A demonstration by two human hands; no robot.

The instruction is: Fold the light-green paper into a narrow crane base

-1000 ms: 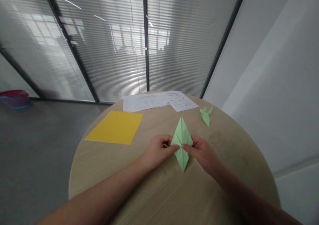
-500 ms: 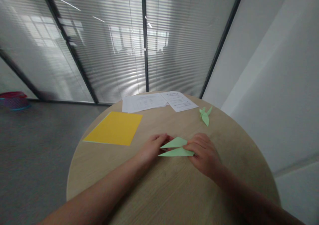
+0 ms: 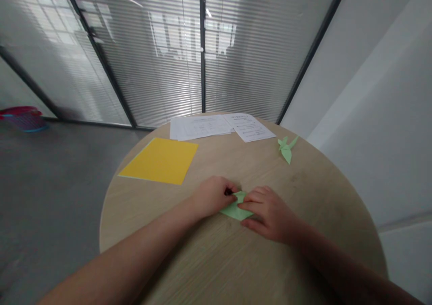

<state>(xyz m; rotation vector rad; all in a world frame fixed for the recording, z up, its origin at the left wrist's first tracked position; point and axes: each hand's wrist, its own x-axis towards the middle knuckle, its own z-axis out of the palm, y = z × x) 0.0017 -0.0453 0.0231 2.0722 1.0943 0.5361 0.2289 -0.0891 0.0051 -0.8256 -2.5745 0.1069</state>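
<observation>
A folded piece of light green paper (image 3: 235, 211) lies on the table between my hands, low on the wood. My left hand (image 3: 216, 196) pinches its far left part between thumb and fingers. From the right, my right hand (image 3: 266, 213) grips the paper's right side, its fingers on top and the thumb near the close edge. Fingers cover much of the paper, so its full shape is hidden. Farther back on the right rests a finished-looking green origami crane (image 3: 286, 150), touched by neither hand.
The round wooden table (image 3: 202, 260) carries a stack of yellow paper (image 3: 162, 161) at the left and white printed sheets (image 3: 254, 128) at the back. Beyond stand glass panels with blinds (image 3: 162, 80). A red and blue basket (image 3: 25, 118) sits on the floor.
The green paper, earlier raised with two pointed flaps apart, now lies flatter on the table. My left hand has come over its top, and my right fingers have shifted left across it.
</observation>
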